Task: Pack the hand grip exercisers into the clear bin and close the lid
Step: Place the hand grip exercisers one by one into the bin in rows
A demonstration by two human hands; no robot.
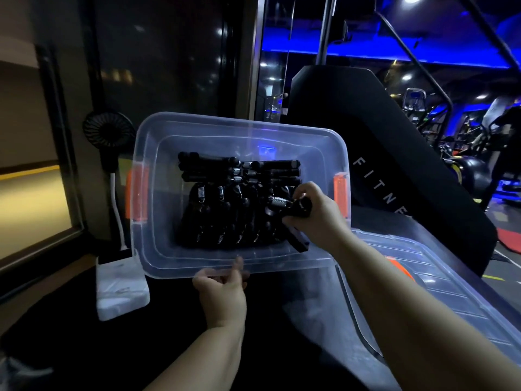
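A clear bin point(158, 193) with orange side latches stands open in front of me on a dark surface. Several black hand grip exercisers point(225, 210) with metal springs lie packed in rows on its floor. My right hand point(313, 213) reaches into the bin's right side and grips one more black exerciser point(296, 218) by its handles. My left hand point(222, 292) holds the bin's near rim, with the fingers curled over the edge. The clear lid point(439, 289) lies flat to the right of the bin, partly under my right forearm.
A small black fan point(108, 134) stands left of the bin, with a white cable running down to a white block point(121, 289). A black fitness machine point(375, 153) rises behind the bin on the right. Gym equipment fills the blue-lit background.
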